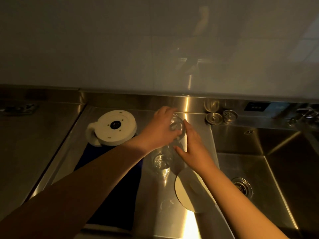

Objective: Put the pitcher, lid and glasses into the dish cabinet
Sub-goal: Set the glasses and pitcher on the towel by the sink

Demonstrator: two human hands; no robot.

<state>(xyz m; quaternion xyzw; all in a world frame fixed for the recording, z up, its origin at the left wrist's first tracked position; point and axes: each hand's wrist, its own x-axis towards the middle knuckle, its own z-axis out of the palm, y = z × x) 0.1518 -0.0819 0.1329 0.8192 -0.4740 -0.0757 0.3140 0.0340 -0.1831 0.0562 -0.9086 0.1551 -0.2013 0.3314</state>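
A white pitcher [112,127] stands upside-down on a dark blue mat [119,187] on the steel counter. My left hand [160,129] grips a clear glass [177,125] from above, near the counter's back edge. My right hand [193,145] lies against that glass's right side with straight fingers. A second clear glass [162,161] stands upside-down just in front of them. A round white lid [184,194] lies flat on the counter, partly hidden under my right forearm.
A steel sink [276,169] with a drain [241,186] opens on the right. Two metal strainers [214,118] sit at the back by a dark control panel [257,106]. A tiled wall [155,49] rises behind the counter.
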